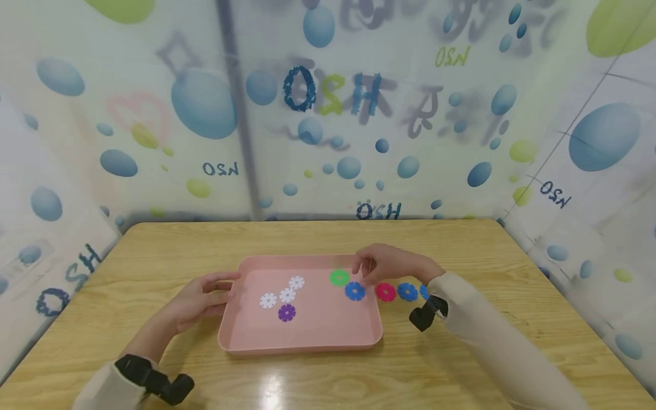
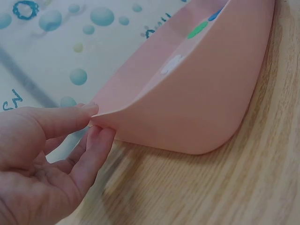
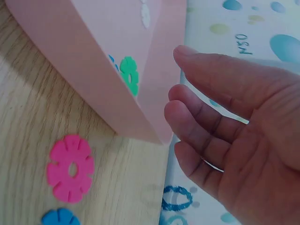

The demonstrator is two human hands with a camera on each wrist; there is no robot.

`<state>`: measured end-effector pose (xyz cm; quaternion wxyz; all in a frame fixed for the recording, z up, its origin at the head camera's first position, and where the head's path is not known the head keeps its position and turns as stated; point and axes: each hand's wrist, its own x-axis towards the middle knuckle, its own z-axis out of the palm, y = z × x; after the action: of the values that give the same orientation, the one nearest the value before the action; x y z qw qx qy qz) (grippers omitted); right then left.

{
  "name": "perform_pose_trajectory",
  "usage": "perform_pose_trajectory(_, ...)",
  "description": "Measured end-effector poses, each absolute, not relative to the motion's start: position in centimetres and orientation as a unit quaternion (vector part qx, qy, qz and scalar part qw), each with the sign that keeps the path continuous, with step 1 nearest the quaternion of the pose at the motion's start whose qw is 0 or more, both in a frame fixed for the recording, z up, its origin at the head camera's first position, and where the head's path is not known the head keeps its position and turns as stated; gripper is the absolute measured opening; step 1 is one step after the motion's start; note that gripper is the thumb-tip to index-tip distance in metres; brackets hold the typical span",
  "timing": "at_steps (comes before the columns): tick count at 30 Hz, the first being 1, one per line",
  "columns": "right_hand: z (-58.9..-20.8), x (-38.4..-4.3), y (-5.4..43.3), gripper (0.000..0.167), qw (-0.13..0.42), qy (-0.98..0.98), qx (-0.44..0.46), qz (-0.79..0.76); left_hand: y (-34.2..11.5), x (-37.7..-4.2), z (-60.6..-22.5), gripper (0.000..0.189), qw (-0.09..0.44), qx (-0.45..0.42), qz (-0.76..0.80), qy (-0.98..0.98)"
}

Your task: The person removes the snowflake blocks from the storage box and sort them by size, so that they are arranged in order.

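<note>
In the head view, the pink tray (image 1: 318, 330) lies between the hands: the left hand (image 1: 202, 299) at its left edge, the right hand (image 1: 384, 265) by its far right corner. Its long axis runs left to right across the wood-grained table (image 1: 405, 370). Flat, notched, flower-shaped pieces lie inside: three white discs (image 1: 287, 295), a purple disc (image 1: 287, 312), a green disc (image 1: 339, 278) and a blue disc (image 1: 355, 291). A bright pink disc (image 1: 386, 292) lies outside, just right.

In the left wrist view, thumb and fingers pinch the tray's thin, smooth rim.

In the right wrist view, the fingers curve loosely, parted from the thumb, gripping nothing; whether they touch the tray is hard to tell.
</note>
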<state>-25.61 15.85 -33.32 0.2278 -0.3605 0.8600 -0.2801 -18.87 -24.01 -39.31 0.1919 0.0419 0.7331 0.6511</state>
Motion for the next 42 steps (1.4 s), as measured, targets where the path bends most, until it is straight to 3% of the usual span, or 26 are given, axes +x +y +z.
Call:
perform_pose_trajectory(10, -33.8, -27.1, 13.3, 0.023, 0.276, 0.845, -0.379, -0.259, -24.1, -18.9, -39.4, 0.058, 0.193, 0.044, 0.654, 0.73)
perform_pose_trajectory(22, -35.0, -27.5, 11.9, 0.024, 0.309, 0.877, -0.326, -0.167, -24.1, -18.9, -39.3, 0.056, 0.192, 0.042, 0.656, 0.728)
perform_pose_trajectory(35, -35.9, -27.1, 11.5, 0.027, 0.251, 0.872, -0.406, -0.108, -24.2, -19.0, -39.5, 0.057, 0.194, 0.042, 0.654, 0.73)
perform_pose_trajectory(42, -35.8, -27.1, 11.3, 0.027, 0.261, 0.878, -0.386, -0.111, -24.4, -19.0, -39.5, 0.06, 0.194, 0.046, 0.648, 0.735)
